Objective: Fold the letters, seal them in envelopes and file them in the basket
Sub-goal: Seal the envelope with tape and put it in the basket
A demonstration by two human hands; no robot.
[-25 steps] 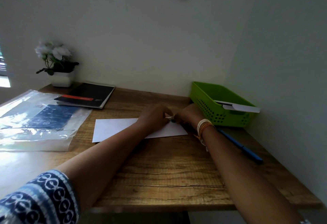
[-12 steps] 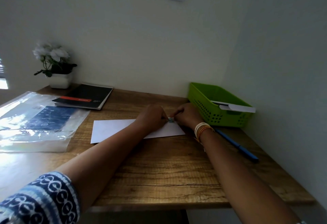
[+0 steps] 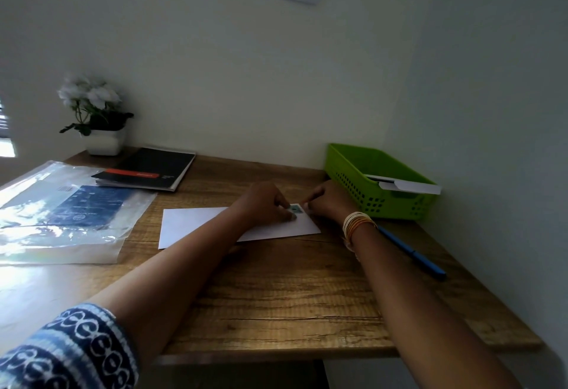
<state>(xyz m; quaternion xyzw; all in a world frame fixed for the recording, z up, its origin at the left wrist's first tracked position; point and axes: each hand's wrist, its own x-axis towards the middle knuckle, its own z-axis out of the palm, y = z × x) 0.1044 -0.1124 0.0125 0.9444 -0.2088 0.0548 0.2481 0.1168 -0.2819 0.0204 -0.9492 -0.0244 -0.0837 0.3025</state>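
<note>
A white envelope [image 3: 196,224] lies flat on the wooden desk [image 3: 276,296]. Near its upper right corner sits a small blue-green stamp [image 3: 296,209]. My left hand [image 3: 264,204] pinches the stamp's left edge with curled fingers. My right hand [image 3: 330,201] rests on the envelope beside it, its index finger stretched out to the stamp's right edge and the other fingers curled. A green plastic basket [image 3: 353,179] stands at the back right, with a white envelope [image 3: 408,186] lying across its rim.
A blue pen [image 3: 412,253] lies right of my right forearm. A clear plastic sleeve with blue printed paper [image 3: 61,213] covers the desk's left. A black notebook [image 3: 153,167] and a white flower pot [image 3: 103,140] stand at the back left.
The stamp, hidden between my fingertips before, now shows on the envelope's corner. My right index finger has stretched out to it. The camera has dipped slightly.
</note>
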